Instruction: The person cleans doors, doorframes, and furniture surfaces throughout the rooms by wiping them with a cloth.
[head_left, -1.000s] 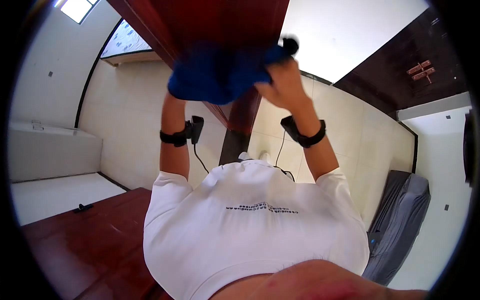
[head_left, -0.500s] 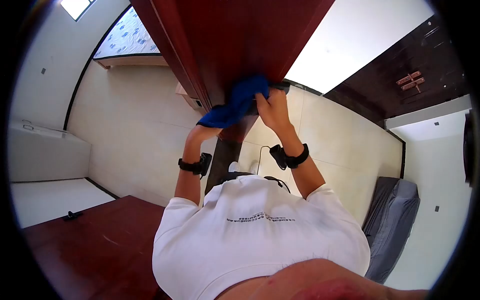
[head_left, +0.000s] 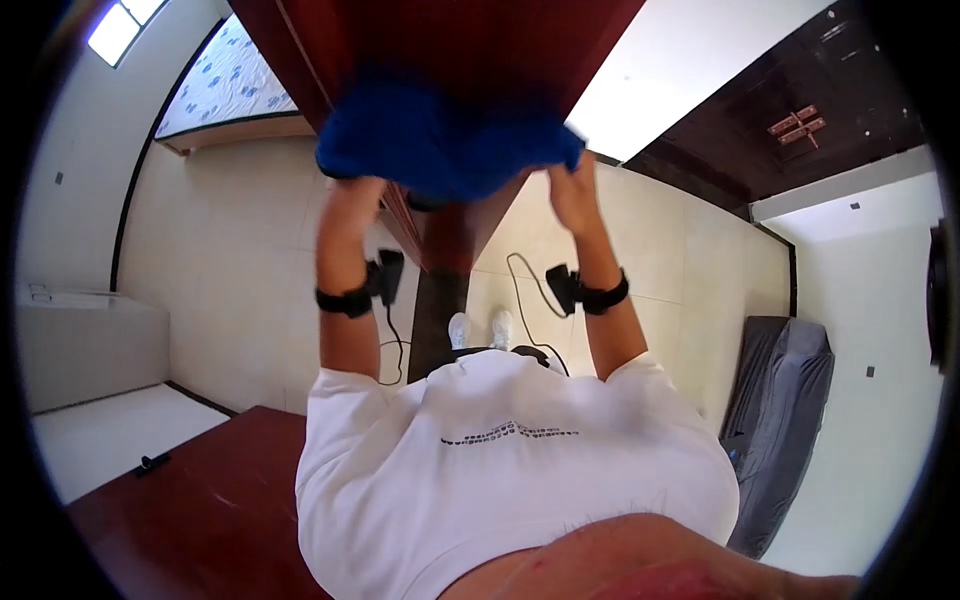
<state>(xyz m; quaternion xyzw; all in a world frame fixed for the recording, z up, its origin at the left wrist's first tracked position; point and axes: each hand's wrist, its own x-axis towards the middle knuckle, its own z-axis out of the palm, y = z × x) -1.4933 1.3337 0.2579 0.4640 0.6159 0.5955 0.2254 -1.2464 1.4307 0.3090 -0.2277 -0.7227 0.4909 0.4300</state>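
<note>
A blue cloth (head_left: pixel 450 145), blurred by motion, is spread between my two hands in front of the dark red wooden panel (head_left: pixel 470 50). My left hand (head_left: pixel 355 195) grips its left end, with the fingers mostly hidden by the fabric. At the cloth's right end, my right hand (head_left: pixel 573 190) is closed on the corner. Black straps with small black devices and cables circle both wrists.
A bed with a patterned mattress (head_left: pixel 230 85) is at the upper left, and a white box-like unit (head_left: pixel 100 345) at the left. Another dark red surface (head_left: pixel 200 510) lies lower left. Grey covered furniture (head_left: pixel 780 430) stands at the right, a dark door (head_left: pixel 790 120) upper right.
The cloth, bunched between my hands half a second ago, is now spread wide and higher up. My left hand has moved up and left, my right hand slightly right.
</note>
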